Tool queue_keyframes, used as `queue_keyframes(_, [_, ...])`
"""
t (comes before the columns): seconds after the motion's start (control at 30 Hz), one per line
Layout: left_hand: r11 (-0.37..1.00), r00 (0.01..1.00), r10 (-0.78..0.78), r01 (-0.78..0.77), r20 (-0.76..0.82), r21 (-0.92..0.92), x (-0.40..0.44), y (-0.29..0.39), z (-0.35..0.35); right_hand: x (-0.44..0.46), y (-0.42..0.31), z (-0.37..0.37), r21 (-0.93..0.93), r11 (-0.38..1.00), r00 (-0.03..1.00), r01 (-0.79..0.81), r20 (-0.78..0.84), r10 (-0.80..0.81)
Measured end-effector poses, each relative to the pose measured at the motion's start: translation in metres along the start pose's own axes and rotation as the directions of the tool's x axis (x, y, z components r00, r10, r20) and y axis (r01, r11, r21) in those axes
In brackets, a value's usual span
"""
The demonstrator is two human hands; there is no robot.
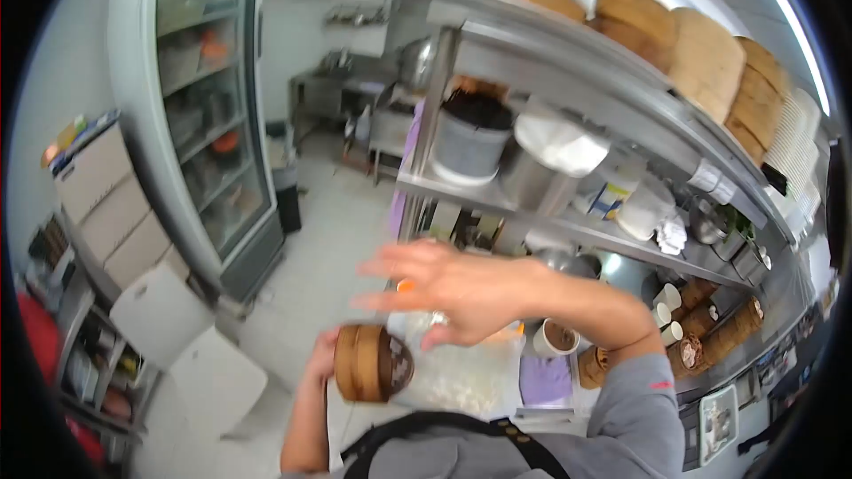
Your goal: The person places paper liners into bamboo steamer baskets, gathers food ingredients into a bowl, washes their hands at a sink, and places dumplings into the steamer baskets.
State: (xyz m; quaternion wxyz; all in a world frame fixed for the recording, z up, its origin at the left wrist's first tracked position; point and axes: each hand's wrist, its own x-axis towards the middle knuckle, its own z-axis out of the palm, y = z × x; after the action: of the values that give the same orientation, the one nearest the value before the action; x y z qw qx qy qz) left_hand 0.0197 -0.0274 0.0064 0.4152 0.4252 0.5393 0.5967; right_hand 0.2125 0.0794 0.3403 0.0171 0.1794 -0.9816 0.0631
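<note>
A round bamboo steamer basket point(358, 364), tilted on its side, is held by my left hand point(326, 355) at its outer wall. Its open face is turned to the right and shows a dark inside with pale spots; what these are I cannot make out. My right hand point(453, 291) is raised above the counter, its fingers spread and slightly blurred, with nothing visible in them. Below it on the counter lies a clear plastic bag or sheet point(461, 381) over pale contents. A white tub of brown stuff point(556, 337) stands right of that, above a purple cloth point(544, 380).
Steel shelving point(515, 208) rises in front, carrying a grey bucket point(472, 142) and a metal pot point(532, 182). More bamboo steamers point(635, 22) sit on top. A glass-door fridge point(213, 106), a white chair point(213, 372) and stacked boxes point(115, 200) stand at left.
</note>
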Motion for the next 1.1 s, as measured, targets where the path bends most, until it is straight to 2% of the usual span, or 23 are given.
queue_keyframes(0.1, [0.958, 0.969, 0.241, -0.247, 0.060, 0.148, 0.033, 0.068, 0.007, 0.006, 0.034, 0.062, 0.205, 0.977, 0.998, -0.063, -0.005, 0.066])
queue_keyframes(0.17, [0.993, 0.991, 0.116, -0.113, 0.073, -0.048, 0.046, 0.083, 0.004, 0.006, 0.061, 0.075, 0.439, 0.894, 0.994, -0.089, -0.018, 0.107])
queue_keyframes(0.2, [0.994, 0.994, 0.041, -0.031, 0.099, -0.105, 0.047, 0.097, 0.007, 0.005, 0.063, 0.069, 0.402, 0.915, 0.991, -0.034, -0.104, 0.083])
queue_keyframes(0.27, [0.993, 0.990, 0.057, -0.043, 0.130, -0.110, 0.050, 0.101, 0.017, -0.001, 0.064, 0.061, 0.483, 0.864, 0.976, -0.145, -0.074, 0.205])
queue_keyframes(0.33, [0.992, 0.981, 0.080, -0.061, 0.179, -0.108, 0.054, 0.109, 0.033, -0.007, 0.070, 0.064, 0.457, 0.887, 0.988, -0.071, -0.087, 0.124])
queue_keyframes(0.4, [0.965, 0.946, 0.262, -0.260, 0.194, -0.034, 0.052, 0.120, 0.049, -0.012, 0.068, 0.060, 0.409, 0.912, 0.992, 0.001, -0.117, 0.052])
queue_keyframes(0.47, [0.956, 0.917, 0.250, -0.284, 0.312, 0.069, 0.053, 0.118, 0.053, -0.025, 0.059, 0.054, 0.470, 0.881, 0.999, -0.047, 0.001, 0.053])
queue_keyframes(0.53, [0.985, 0.965, 0.060, -0.016, 0.255, -0.171, 0.042, 0.126, 0.066, -0.046, 0.053, 0.047, 0.549, 0.832, 0.987, -0.082, -0.071, 0.144])
queue_keyframes(0.6, [0.948, 0.974, 0.052, 0.021, 0.219, -0.316, 0.045, 0.111, 0.060, -0.070, 0.053, 0.019, 0.726, 0.685, 0.897, -0.071, -0.253, 0.362])
queue_keyframes(0.67, [0.997, 0.988, -0.043, 0.052, 0.148, -0.056, 0.038, 0.110, 0.032, -0.093, 0.036, -0.046, 0.743, 0.664, 0.806, -0.082, -0.342, 0.482])
queue_keyframes(0.7, [0.996, 0.997, 0.039, -0.043, 0.060, 0.073, 0.037, 0.130, 0.017, -0.105, 0.022, -0.080, 0.726, 0.677, 0.707, -0.120, -0.416, 0.572])
queue_keyframes(0.73, [0.972, 0.992, 0.124, -0.116, -0.029, 0.205, 0.027, 0.157, 0.004, -0.121, 0.022, -0.113, 0.632, 0.770, 0.708, -0.089, -0.504, 0.495])
queue_keyframes(0.77, [0.934, 0.946, 0.296, -0.257, -0.134, 0.249, 0.018, 0.189, -0.009, -0.143, 0.012, -0.145, 0.566, 0.819, 0.662, -0.093, -0.579, 0.476])
queue_keyframes(0.8, [0.820, 0.799, 0.558, -0.489, -0.223, 0.298, 0.006, 0.231, -0.013, -0.153, 0.003, -0.171, 0.455, 0.887, 0.516, 0.081, -0.780, 0.353])
queue_keyframes(0.83, [0.658, 0.623, 0.750, -0.662, -0.225, 0.360, 0.006, 0.255, -0.035, -0.153, -0.020, -0.192, 0.367, 0.927, 0.136, -0.074, -0.917, 0.374])
queue_keyframes(0.87, [0.564, 0.501, 0.826, -0.712, -0.259, 0.418, -0.001, 0.292, -0.033, -0.193, -0.017, -0.233, 0.312, 0.917, 0.237, 0.246, -0.937, 0.255])
queue_keyframes(0.9, [0.418, 0.330, 0.907, -0.778, -0.261, 0.469, 0.008, 0.318, -0.049, -0.124, -0.064, -0.235, 0.251, 0.968, -0.154, -0.003, -0.957, 0.248])
queue_keyframes(0.93, [0.294, 0.186, 0.945, -0.845, -0.269, 0.446, 0.021, 0.351, -0.055, -0.136, -0.061, -0.246, 0.002, 0.994, 0.047, -0.111, -0.999, 0.007])
queue_keyframes(0.97, [0.223, 0.132, 0.965, -0.870, -0.228, 0.440, 0.031, 0.392, -0.041, -0.146, -0.056, -0.262, -0.266, 0.950, 0.264, -0.162, -0.940, -0.218])
queue_keyframes(1.0, [0.167, 0.094, 0.980, -0.868, -0.176, 0.468, 0.043, 0.431, -0.024, -0.137, -0.051, -0.273, -0.285, 0.865, 0.076, -0.413, -0.957, -0.279])
queue_keyframes(1.03, [0.077, 0.003, 0.988, -0.874, -0.153, 0.479, 0.063, 0.464, -0.009, -0.122, -0.065, -0.288, 0.003, 0.873, -0.136, -0.488, -0.988, -0.072])
queue_keyframes(1.07, [-0.098, -0.204, 0.976, -0.730, -0.079, 0.677, 0.093, 0.493, 0.000, -0.164, -0.023, -0.326, -0.374, 0.475, 0.189, -0.797, -0.900, -0.392])
queue_keyframes(1.1, [-0.212, -0.329, 0.944, -0.624, -0.008, 0.753, 0.114, 0.519, 0.020, -0.162, -0.008, -0.333, -0.426, 0.352, 0.265, -0.834, -0.867, -0.421])
